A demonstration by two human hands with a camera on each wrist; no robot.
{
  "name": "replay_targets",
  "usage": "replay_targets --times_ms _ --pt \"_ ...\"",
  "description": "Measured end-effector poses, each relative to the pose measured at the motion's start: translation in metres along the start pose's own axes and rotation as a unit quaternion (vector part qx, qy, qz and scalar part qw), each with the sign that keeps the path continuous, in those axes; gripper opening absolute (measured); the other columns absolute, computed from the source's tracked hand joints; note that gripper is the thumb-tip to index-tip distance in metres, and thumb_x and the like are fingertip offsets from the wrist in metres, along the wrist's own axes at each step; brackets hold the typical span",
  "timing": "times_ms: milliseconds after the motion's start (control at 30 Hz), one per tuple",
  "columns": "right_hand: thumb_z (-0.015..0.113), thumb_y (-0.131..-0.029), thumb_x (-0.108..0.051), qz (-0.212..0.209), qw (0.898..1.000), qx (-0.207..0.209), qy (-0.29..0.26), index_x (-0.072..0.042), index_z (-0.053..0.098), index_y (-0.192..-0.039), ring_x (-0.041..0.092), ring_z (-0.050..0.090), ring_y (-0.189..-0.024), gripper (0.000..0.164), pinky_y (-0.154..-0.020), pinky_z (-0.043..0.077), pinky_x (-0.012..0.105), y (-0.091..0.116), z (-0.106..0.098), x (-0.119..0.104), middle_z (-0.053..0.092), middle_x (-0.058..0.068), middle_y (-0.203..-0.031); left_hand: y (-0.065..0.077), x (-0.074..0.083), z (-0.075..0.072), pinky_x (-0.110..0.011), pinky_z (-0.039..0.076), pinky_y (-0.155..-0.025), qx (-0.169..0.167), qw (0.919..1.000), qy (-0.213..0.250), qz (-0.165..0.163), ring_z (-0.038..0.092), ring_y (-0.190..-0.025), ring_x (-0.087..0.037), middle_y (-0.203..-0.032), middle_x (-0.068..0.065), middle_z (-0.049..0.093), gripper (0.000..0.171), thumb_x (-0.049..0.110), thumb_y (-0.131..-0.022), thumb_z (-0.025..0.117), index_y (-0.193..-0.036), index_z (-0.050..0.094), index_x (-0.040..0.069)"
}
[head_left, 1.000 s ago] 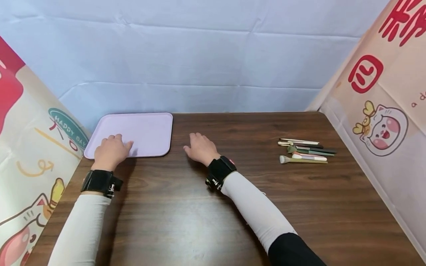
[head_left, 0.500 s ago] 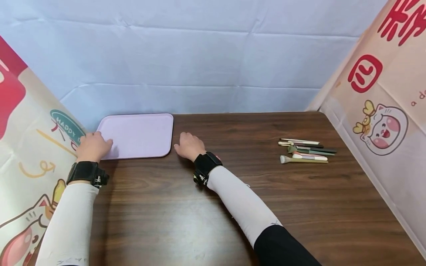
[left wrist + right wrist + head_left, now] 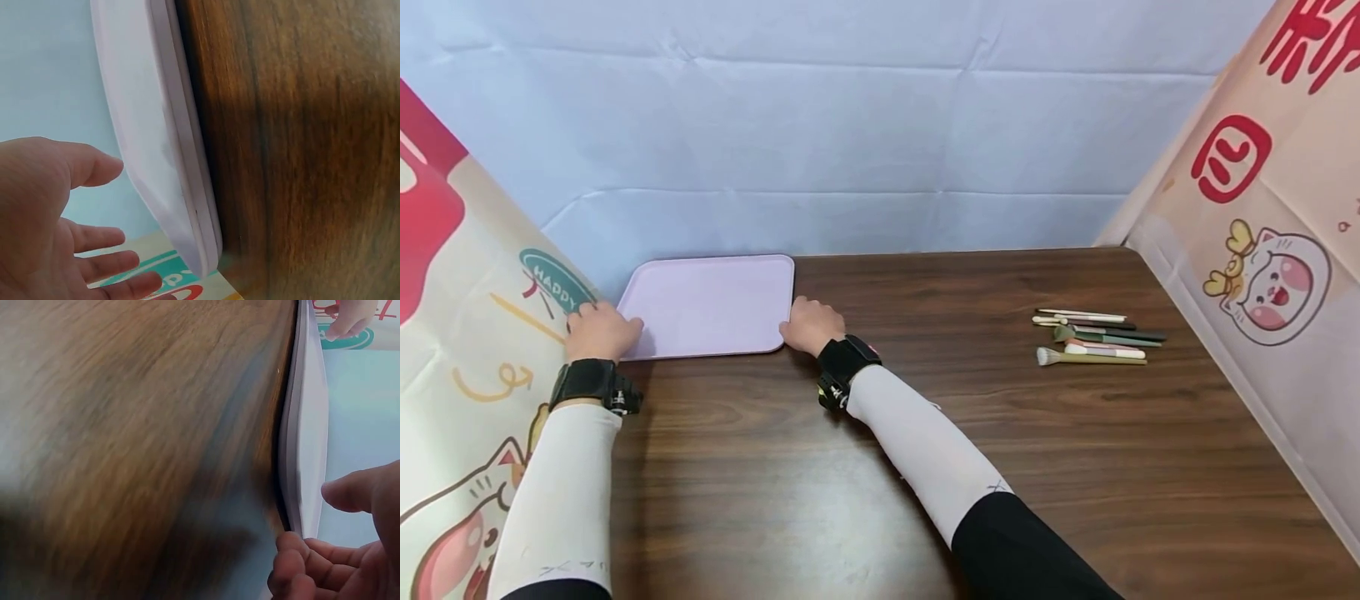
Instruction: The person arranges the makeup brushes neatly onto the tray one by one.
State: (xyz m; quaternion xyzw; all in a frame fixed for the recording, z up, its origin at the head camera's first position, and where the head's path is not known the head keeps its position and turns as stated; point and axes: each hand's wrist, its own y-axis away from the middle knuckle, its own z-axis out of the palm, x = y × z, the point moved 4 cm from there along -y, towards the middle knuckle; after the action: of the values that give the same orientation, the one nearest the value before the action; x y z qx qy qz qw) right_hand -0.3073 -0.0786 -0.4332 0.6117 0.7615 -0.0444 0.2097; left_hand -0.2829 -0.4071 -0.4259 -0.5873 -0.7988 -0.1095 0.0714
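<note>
A pale lilac rectangular tray (image 3: pixel 711 304) lies at the back left of the wooden table. Its rim looks layered in the left wrist view. At the tray's left edge is my left hand (image 3: pixel 601 332); in the left wrist view the fingers (image 3: pixel 128 287) spread loosely and the thumb stands apart from the tray. My right hand (image 3: pixel 812 325) is at the tray's right front corner. In the right wrist view its fingers (image 3: pixel 290 565) are bent beside the tray's end, with the thumb apart from them over the tray's side. Whether the fingertips touch the rim I cannot tell.
Several makeup brushes and slim sticks (image 3: pixel 1093 337) lie in a group on the right of the brown wooden table (image 3: pixel 880 467). A pale blue cloth (image 3: pixel 865 150) hangs behind. Printed cloths stand along the left and right sides.
My left hand has moved left, from over the tray to its left edge. My right hand has moved left across the table to the tray's right side. The brushes have stayed put.
</note>
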Motion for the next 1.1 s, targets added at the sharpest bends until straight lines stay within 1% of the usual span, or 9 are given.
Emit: replay_targets --times_ms 100,300,400,533,667,767,867,1000,1100 --pt "0.052 -0.101 -0.040 0.004 1.000 0.000 0.000 -0.009 0.062 -0.121 0.027 0.067 -0.103 0.038 -0.080 0.055 0.042 -0.003 0.004 -0.003 0.069 0.009 -0.119 -0.001 -0.003 0.002 -0.072 0.035 -0.096 -0.004 0.9999 -0.001 -0.012 0.030 -0.119 -0.064 -0.123 -0.049 0.034 0.073 0.033 -0.097 0.044 -0.131 0.032 -0.031" --pt "0.053 -0.101 -0.039 0.013 1.000 -0.017 0.000 -0.012 0.069 -0.097 0.022 0.066 -0.085 0.032 -0.068 0.053 0.038 -0.010 0.016 -0.007 0.072 0.006 -0.105 -0.004 -0.003 0.007 -0.072 0.037 -0.094 -0.031 0.9992 -0.005 -0.023 0.035 -0.115 -0.064 -0.120 -0.050 0.036 0.063 0.023 -0.095 0.037 -0.127 0.038 -0.031" --pt "0.053 -0.101 -0.038 0.023 1.000 -0.018 0.008 -0.013 0.070 -0.097 0.022 0.066 -0.088 0.030 -0.070 0.054 0.038 -0.014 0.020 -0.007 0.072 0.006 -0.108 -0.003 -0.003 0.008 -0.072 0.039 -0.091 -0.039 0.9989 -0.010 -0.023 0.037 -0.113 -0.064 -0.119 -0.051 0.037 0.055 0.016 -0.092 0.037 -0.122 0.043 -0.029" --pt "0.054 -0.100 -0.034 0.029 0.999 -0.020 0.019 -0.014 0.072 -0.102 0.023 0.066 -0.094 0.027 -0.074 0.054 0.039 -0.016 0.021 -0.007 0.071 0.006 -0.114 0.002 0.000 0.005 -0.069 0.039 -0.092 -0.032 0.9990 -0.029 -0.007 0.040 -0.110 -0.064 -0.116 -0.053 0.040 0.047 0.009 -0.091 0.039 -0.115 0.046 -0.030" --pt "0.054 -0.100 -0.032 0.026 0.999 -0.025 0.021 -0.015 0.072 -0.094 0.023 0.064 -0.087 0.026 -0.072 0.053 0.039 -0.015 0.022 -0.007 0.072 0.006 -0.110 0.005 0.001 0.003 -0.067 0.037 -0.096 -0.019 0.9987 -0.046 0.003 0.043 -0.111 -0.064 -0.116 -0.054 0.044 0.045 0.007 -0.092 0.038 -0.116 0.044 -0.031" --pt "0.054 -0.100 -0.031 0.022 0.999 -0.029 0.020 -0.015 0.071 -0.087 0.022 0.062 -0.081 0.026 -0.068 0.052 0.038 -0.016 0.023 -0.006 0.071 0.006 -0.105 0.004 -0.002 0.005 -0.066 0.039 -0.095 -0.011 0.9984 -0.056 0.008 0.047 -0.109 -0.065 -0.116 -0.054 0.047 0.044 0.006 -0.093 0.036 -0.118 0.043 -0.030" --pt "0.055 -0.100 -0.032 0.021 0.999 -0.033 0.019 -0.015 0.070 -0.085 0.022 0.060 -0.077 0.027 -0.065 0.050 0.037 -0.016 0.023 -0.004 0.070 0.006 -0.100 0.002 -0.005 0.008 -0.067 0.042 -0.093 -0.005 0.9980 -0.061 0.016 0.051 -0.105 -0.066 -0.113 -0.053 0.050 0.044 0.005 -0.093 0.036 -0.117 0.043 -0.030" --pt "0.055 -0.100 -0.034 0.022 0.999 -0.042 0.020 -0.015 0.070 -0.089 0.022 0.060 -0.075 0.027 -0.064 0.050 0.037 -0.015 0.023 0.000 0.069 0.005 -0.098 0.003 -0.007 0.009 -0.066 0.047 -0.085 -0.022 0.9985 -0.050 0.012 0.055 -0.103 -0.062 -0.112 -0.049 0.054 0.039 0.003 -0.091 0.038 -0.111 0.052 -0.027" --pt "0.055 -0.100 -0.035 0.024 0.998 -0.050 0.021 -0.015 0.071 -0.094 0.022 0.060 -0.076 0.026 -0.065 0.050 0.037 -0.013 0.022 0.004 0.070 0.006 -0.100 0.007 -0.003 0.009 -0.064 0.050 -0.082 -0.040 0.9982 -0.044 0.008 0.056 -0.103 -0.060 -0.113 -0.048 0.054 0.036 0.002 -0.091 0.039 -0.107 0.057 -0.025"
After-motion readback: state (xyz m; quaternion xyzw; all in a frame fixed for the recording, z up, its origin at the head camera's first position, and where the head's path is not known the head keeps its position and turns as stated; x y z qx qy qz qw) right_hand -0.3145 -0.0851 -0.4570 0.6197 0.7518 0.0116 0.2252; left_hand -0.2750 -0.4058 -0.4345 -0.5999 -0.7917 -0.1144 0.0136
